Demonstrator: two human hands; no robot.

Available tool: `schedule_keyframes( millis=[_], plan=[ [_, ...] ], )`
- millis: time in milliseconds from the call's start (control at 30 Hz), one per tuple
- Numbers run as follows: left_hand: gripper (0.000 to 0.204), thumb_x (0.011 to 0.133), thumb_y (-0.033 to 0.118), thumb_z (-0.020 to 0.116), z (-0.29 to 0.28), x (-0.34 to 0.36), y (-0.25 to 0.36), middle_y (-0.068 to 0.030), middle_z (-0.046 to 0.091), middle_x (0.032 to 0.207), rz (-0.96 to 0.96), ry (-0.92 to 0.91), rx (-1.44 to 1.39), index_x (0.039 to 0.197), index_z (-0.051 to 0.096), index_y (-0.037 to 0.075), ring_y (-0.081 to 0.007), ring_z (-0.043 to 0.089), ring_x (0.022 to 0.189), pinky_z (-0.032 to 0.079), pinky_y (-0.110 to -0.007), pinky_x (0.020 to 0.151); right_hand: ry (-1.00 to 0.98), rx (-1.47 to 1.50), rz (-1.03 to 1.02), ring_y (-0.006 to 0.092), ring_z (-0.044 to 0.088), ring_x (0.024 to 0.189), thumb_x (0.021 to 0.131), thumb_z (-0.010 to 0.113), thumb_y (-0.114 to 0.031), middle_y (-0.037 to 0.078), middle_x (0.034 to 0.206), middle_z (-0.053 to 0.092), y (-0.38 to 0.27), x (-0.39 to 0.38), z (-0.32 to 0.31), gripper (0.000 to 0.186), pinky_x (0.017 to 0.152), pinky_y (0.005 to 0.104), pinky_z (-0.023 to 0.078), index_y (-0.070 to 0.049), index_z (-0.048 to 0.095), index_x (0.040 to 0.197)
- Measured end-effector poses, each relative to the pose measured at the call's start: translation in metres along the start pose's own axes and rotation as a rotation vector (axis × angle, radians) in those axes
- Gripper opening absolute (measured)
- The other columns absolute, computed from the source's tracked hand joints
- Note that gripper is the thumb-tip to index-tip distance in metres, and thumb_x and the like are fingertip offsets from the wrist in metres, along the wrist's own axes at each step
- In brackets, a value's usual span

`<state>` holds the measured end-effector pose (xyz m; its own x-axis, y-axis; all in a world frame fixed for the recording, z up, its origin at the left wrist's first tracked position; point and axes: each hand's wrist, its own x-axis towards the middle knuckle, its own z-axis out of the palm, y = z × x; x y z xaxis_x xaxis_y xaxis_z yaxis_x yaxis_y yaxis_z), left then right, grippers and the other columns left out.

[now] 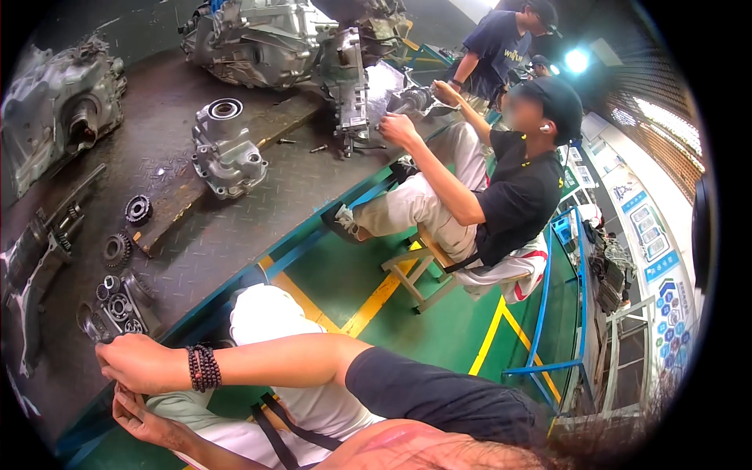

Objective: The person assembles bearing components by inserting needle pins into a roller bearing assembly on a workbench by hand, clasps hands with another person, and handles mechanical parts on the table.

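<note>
One right hand [139,363] and one left hand [146,419], fingers curled, lie close together near bearings [118,304] on the desk [290,188]. Whether either grips anything cannot be told.

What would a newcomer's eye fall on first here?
Probably the large silver gearbox housing on the workbench, top, left of centre. Next, the dark beaded bracelet on the right hand's wrist, lower left. Then the seated co-worker in black, right of centre.
</note>
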<state>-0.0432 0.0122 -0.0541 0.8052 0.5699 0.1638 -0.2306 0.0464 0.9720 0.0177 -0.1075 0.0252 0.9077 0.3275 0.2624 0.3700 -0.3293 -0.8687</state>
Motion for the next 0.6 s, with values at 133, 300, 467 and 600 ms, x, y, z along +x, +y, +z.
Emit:
schedule_keyframes(
  millis=[133,300,467,600],
  plan=[
    [0.036,0.101,0.025,0.060,0.002,-0.001,-0.007,-0.0178,0.063,0.116,-0.057,-0.034,0.002,0.117,0.054,-0.007,-0.0222,0.062,0.106,0.053,-0.032,0.094,0.124,-0.079,-0.012,0.0421,0.065,0.079,0.085,0.066,-0.016,0.023,0.077,0.066,0.006,0.005,0.000,0.019,0.070,0.0496,0.052,0.001,0.059,0.091],
    [0.036,0.100,0.024,0.061,0.004,-0.009,0.003,-0.0155,0.064,0.112,-0.095,-0.069,0.063,0.122,0.054,-0.004,-0.0201,0.061,0.100,0.052,-0.030,0.089,0.183,-0.068,-0.107,0.0401,0.064,0.082,0.086,0.064,-0.014,0.020,0.082,0.064,0.015,0.006,-0.002,0.018,0.072,0.0471,0.050,0.002,0.057,0.088],
    [0.030,0.097,0.014,0.064,-0.011,-0.003,0.003,-0.0159,0.066,0.111,-0.020,-0.112,0.102,0.120,0.057,-0.004,-0.0200,0.063,0.099,0.052,-0.030,0.088,0.184,-0.001,-0.157,0.0367,0.064,0.082,0.084,0.066,-0.017,0.017,0.084,0.065,-0.001,0.009,-0.014,0.015,0.074,0.0465,0.051,-0.003,0.064,0.084],
    [0.025,0.094,0.004,0.064,0.000,-0.008,0.018,-0.0168,0.067,0.110,-0.065,-0.058,0.132,0.117,0.058,-0.005,-0.0220,0.065,0.097,0.055,-0.032,0.087,0.347,0.024,-0.247,0.0338,0.066,0.077,0.082,0.068,-0.018,0.014,0.081,0.066,-0.001,0.016,-0.035,0.011,0.068,0.0426,0.053,-0.007,0.069,0.085]
  ],
)
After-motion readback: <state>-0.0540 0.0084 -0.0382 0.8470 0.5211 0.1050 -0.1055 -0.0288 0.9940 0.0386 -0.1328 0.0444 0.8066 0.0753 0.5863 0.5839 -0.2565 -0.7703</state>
